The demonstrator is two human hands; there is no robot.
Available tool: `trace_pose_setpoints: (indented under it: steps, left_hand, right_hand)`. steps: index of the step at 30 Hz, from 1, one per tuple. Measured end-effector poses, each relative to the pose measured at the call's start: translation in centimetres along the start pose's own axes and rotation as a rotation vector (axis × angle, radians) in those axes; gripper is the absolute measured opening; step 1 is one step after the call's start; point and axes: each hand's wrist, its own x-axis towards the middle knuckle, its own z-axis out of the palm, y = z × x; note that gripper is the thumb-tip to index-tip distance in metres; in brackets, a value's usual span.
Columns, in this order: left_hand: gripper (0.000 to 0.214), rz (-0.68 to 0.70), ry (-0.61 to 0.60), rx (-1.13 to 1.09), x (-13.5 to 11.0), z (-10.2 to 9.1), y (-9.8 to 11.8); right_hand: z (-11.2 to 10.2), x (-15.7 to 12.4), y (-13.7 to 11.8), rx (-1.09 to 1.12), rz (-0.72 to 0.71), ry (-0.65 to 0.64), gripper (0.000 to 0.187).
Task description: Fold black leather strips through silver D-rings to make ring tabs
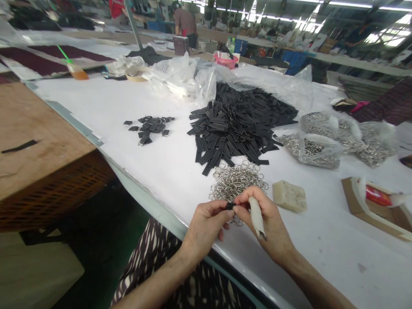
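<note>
Between the fingertips of my left hand [206, 221] and my right hand [262, 216] is a short black strap piece [230, 206], pinched from both sides. A whitish wrapped stick-like tool [257, 218] also rests in my right hand, its dark tip pointing down toward the wrist. Just beyond my fingers lies a heap of silver metal rings [236, 180]. Behind it spreads a large pile of black strap pieces [238, 122]. To the left sits a small group of folded black straps with rings [152, 127]. Whether a ring is in the held strap is hidden.
Right of my hands are a pale waxy block [289, 196] and an open cardboard box [380, 210] with a red-labelled item. Plastic bags of rings [315, 150] lie behind them. Clear plastic sheeting [180, 75] sits at the back. The table edge [144, 197] runs near my lap.
</note>
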Motion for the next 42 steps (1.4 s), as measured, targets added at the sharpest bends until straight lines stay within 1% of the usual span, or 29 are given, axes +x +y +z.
trace_pose_setpoints:
  steps: [3,6,10,13,19,25,31,38,42]
  left_hand:
    - [0.009,-0.038,0.002,0.024,0.0,-0.1,0.3]
    - [0.013,-0.086,-0.054,0.024,-0.1,-0.3,0.5]
    - [0.010,-0.119,-0.092,-0.149,0.1,-0.3,0.1]
    - [0.009,-0.115,-0.069,-0.220,0.2,0.0,-0.2]
    - [0.010,-0.101,-0.037,-0.229,0.1,0.1,-0.4]
    - [0.009,-0.090,-0.031,-0.248,0.2,-0.1,-0.9]
    - [0.009,-0.100,-0.016,-0.226,0.1,0.0,-0.9]
    - [0.011,-0.094,-0.058,-0.221,0.1,0.0,-0.8]
    - [0.014,-0.104,-0.032,-0.251,0.2,0.0,-1.2]
  right_hand:
    - [0.0,0.0,0.0,-0.001,-0.005,-0.002,0.010]
    - [0.0,-0.1,0.0,-0.002,-0.005,-0.012,0.010]
    - [0.1,-0.2,0.0,-0.010,-0.008,-0.001,0.010]
    - [0.2,-0.2,0.1,0.004,0.000,0.002,0.008]
    - [0.4,-0.2,0.5,0.016,0.010,0.014,0.008]
    - [0.5,-0.4,0.8,-0.012,0.000,0.013,0.006]
    - [0.6,-0.2,0.9,0.020,0.023,-0.003,0.008]
    - [0.5,-0.2,0.9,0.025,0.007,-0.022,0.007]
    - [0.5,-0.3,0.9,0.002,0.005,-0.020,0.007]
